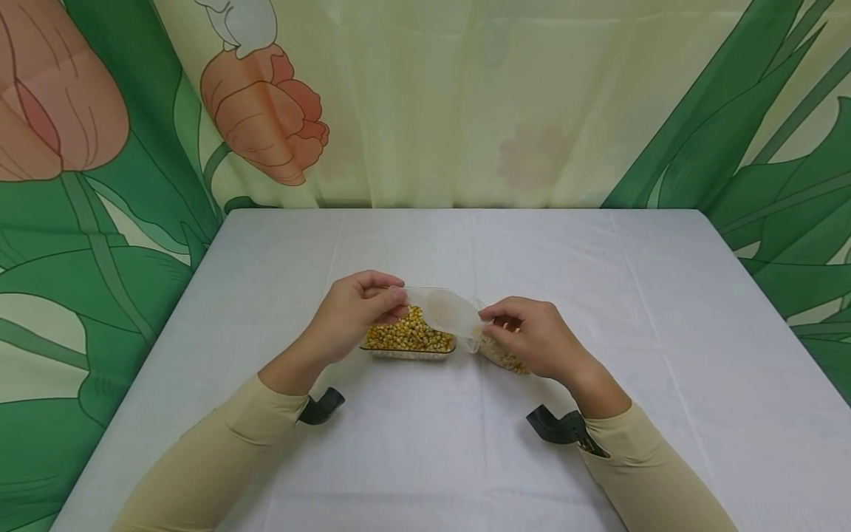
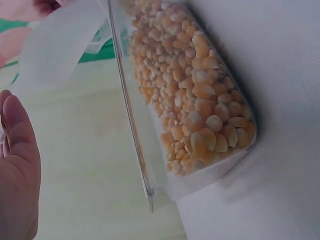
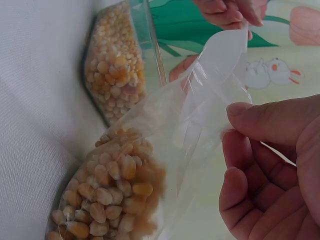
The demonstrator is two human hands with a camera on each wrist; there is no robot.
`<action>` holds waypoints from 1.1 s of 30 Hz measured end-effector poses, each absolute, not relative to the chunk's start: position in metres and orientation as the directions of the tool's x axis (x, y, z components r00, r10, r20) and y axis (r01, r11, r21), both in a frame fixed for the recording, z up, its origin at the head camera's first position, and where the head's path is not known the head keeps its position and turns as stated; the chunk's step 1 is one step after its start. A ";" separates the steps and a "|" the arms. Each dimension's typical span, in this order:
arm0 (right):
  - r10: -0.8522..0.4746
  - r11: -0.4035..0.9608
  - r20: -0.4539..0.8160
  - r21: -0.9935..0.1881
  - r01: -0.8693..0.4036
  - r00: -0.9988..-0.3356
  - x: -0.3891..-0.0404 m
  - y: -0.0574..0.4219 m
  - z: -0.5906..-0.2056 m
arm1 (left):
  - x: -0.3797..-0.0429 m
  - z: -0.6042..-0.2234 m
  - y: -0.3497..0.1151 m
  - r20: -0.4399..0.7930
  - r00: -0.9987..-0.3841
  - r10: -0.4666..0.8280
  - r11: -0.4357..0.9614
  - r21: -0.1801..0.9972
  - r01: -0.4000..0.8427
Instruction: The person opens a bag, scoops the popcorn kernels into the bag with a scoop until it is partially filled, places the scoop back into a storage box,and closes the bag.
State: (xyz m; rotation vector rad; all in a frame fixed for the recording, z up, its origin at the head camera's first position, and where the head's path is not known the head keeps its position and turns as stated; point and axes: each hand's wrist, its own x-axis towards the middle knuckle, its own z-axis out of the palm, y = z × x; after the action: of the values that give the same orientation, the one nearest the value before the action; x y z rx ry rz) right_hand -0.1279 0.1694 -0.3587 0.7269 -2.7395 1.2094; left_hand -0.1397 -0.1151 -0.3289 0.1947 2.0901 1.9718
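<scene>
My left hand (image 1: 359,307) pinches one end of a thin, translucent white plastic piece (image 1: 448,312) above a clear box (image 1: 408,355) of corn kernels (image 1: 412,332). The other end of this piece reaches the mouth of a clear plastic bag (image 3: 165,117), overlapping it in the right wrist view. My right hand (image 1: 538,336) pinches the bag's upper edge between thumb and finger. Kernels (image 3: 107,195) fill the bag's lower part, which rests on the table to the right of the box. In the left wrist view the box's rim (image 2: 127,100) is uncovered.
A white cloth covers the table (image 1: 399,458). Behind it hangs a curtain (image 1: 432,103) printed with flowers and leaves. Black wrist mounts (image 1: 322,406) stick out below both sleeves (image 1: 226,443).
</scene>
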 end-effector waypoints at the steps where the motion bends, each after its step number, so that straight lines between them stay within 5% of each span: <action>1: -0.396 0.582 0.238 -0.683 -0.442 -0.887 -0.128 0.170 -0.359 | -0.139 -0.329 -0.115 -0.089 -0.958 0.274 0.069 0.995 -0.073; 33: -0.398 0.594 0.221 -0.678 -0.434 -0.890 -0.130 0.168 -0.359 | -0.146 -0.331 -0.152 -0.086 -0.986 0.144 0.204 0.977 -0.056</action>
State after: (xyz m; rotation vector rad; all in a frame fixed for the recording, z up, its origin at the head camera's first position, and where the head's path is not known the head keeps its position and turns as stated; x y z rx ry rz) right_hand -0.1295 0.1684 -0.3588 0.7219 -2.7631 1.1946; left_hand -0.1464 -0.1516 -0.3312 0.0860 2.3095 1.8857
